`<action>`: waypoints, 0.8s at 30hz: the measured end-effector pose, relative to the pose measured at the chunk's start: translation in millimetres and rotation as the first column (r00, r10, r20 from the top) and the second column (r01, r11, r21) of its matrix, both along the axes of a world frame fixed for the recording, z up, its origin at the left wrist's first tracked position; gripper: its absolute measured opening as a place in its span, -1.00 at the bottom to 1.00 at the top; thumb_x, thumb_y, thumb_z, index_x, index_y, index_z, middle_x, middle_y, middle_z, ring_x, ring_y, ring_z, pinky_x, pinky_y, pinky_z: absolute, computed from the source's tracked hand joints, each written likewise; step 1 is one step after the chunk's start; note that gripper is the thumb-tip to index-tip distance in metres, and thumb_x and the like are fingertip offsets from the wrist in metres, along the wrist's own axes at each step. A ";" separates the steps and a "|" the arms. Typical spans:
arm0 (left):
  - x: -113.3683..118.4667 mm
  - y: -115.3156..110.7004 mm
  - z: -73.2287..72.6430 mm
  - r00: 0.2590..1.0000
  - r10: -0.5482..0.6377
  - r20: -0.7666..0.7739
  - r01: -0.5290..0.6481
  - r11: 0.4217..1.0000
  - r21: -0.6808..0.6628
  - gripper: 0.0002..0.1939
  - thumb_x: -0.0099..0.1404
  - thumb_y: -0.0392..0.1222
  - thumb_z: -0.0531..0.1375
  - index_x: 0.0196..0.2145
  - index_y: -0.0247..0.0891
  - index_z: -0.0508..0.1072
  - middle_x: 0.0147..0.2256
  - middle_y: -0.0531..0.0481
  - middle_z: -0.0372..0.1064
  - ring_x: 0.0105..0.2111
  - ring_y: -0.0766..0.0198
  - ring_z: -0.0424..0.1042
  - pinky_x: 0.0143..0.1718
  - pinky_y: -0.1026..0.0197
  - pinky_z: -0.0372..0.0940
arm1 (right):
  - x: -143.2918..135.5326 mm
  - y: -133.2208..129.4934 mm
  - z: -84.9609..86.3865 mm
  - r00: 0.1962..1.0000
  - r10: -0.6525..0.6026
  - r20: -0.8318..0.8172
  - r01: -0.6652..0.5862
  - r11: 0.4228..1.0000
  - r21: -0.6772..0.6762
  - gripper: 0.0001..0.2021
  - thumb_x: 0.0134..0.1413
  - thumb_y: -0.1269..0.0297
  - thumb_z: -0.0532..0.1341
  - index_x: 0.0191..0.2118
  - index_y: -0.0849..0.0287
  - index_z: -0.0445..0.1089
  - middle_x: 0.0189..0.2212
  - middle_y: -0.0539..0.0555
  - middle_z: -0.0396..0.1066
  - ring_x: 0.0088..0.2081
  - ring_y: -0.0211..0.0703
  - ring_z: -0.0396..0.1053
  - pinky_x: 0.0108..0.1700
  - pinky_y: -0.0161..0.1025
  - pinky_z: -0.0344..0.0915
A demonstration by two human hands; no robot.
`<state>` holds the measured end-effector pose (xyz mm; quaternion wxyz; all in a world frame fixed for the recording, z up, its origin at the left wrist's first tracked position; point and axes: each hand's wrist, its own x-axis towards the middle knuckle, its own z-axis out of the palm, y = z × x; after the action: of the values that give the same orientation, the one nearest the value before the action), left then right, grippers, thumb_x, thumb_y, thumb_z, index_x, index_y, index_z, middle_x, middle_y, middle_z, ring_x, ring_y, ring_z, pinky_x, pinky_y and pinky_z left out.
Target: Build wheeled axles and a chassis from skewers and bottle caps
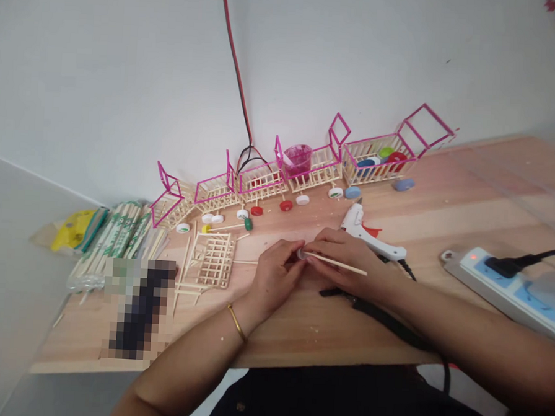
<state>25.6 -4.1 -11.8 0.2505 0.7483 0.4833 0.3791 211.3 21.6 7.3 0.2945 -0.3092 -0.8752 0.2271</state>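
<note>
Near the middle of the table, my left hand (276,276) pinches a small pale bottle cap (300,254) between thumb and fingers. Closed around a thin wooden stick (342,265), my right hand (344,255) meets the left one at the cap. One end of the stick points at the cap and appears to touch it; the other end sticks out to the right. My fingers partly cover the cap. Just behind my right hand lies a white hot glue gun (367,231). A small lattice frame of sticks (216,260) rests left of my left hand.
Several stick carts with magenta rims (316,173) and cap wheels line the wall, one holding a magenta cup (297,160). Packs of wooden sticks (122,231) lie at left. On the right is a power strip (510,285); a black-handled tool (383,322) lies under my right forearm.
</note>
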 end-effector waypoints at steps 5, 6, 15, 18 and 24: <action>1.9 -2.1 1.2 1.000 -0.006 -0.024 0.007 0.999 0.031 -0.73 0.21 -0.32 0.19 -0.10 -0.28 0.42 -0.28 -0.06 0.45 -0.28 0.27 0.42 -0.21 0.21 0.35 | -1.4 -0.5 -4.1 1.000 -0.013 -0.007 0.014 0.999 0.043 -0.83 0.19 0.37 0.07 -0.21 0.19 0.39 -0.33 0.12 0.38 -0.29 -0.16 0.32 -0.24 -0.19 0.26; 2.2 -2.6 1.4 1.000 -0.010 -0.027 0.011 0.999 0.031 -0.73 0.21 -0.33 0.20 -0.10 -0.28 0.42 -0.27 -0.06 0.45 -0.28 0.27 0.42 -0.21 0.21 0.35 | -1.8 -0.7 -4.7 1.000 -0.023 -0.005 0.023 0.999 0.045 -0.84 0.19 0.37 0.07 -0.21 0.19 0.39 -0.34 0.12 0.38 -0.29 -0.16 0.32 -0.24 -0.19 0.26; 1.5 -3.0 0.5 1.000 0.000 -0.015 0.000 1.000 0.001 -0.71 0.19 -0.35 0.19 -0.10 -0.26 0.42 -0.26 -0.06 0.45 -0.26 0.25 0.42 -0.19 0.18 0.35 | -5.1 -1.6 -4.7 0.998 -0.035 0.045 0.035 0.999 0.017 -0.85 0.17 0.38 0.08 -0.20 0.21 0.37 -0.34 0.13 0.37 -0.28 -0.13 0.32 -0.25 -0.19 0.27; -0.8 0.7 -2.0 0.998 0.034 0.048 -0.032 0.999 -0.036 -0.73 0.20 -0.30 0.20 -0.11 -0.25 0.42 -0.25 -0.07 0.44 -0.26 0.24 0.42 -0.19 0.17 0.34 | -5.0 -1.8 -3.9 0.999 -0.038 0.011 0.038 0.998 0.041 -0.83 0.16 0.37 0.09 -0.14 0.20 0.35 -0.30 0.13 0.40 -0.27 -0.13 0.34 -0.25 -0.19 0.27; -5.6 8.9 -10.7 0.966 0.153 0.209 -0.116 0.978 -0.175 -0.69 0.15 -0.24 0.26 -0.12 -0.26 0.39 -0.27 -0.07 0.42 -0.31 0.26 0.41 -0.25 0.22 0.33 | -0.8 -4.8 5.3 0.976 -0.182 -0.121 0.187 0.982 0.024 -0.74 0.08 0.35 0.16 -0.07 0.18 0.30 -0.42 0.05 0.41 -0.37 -0.17 0.36 -0.30 -0.24 0.29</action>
<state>20.0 4.9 -22.4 0.3362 0.6440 0.5313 0.4358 210.5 16.7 12.6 0.3710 -0.3699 -0.8277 0.2011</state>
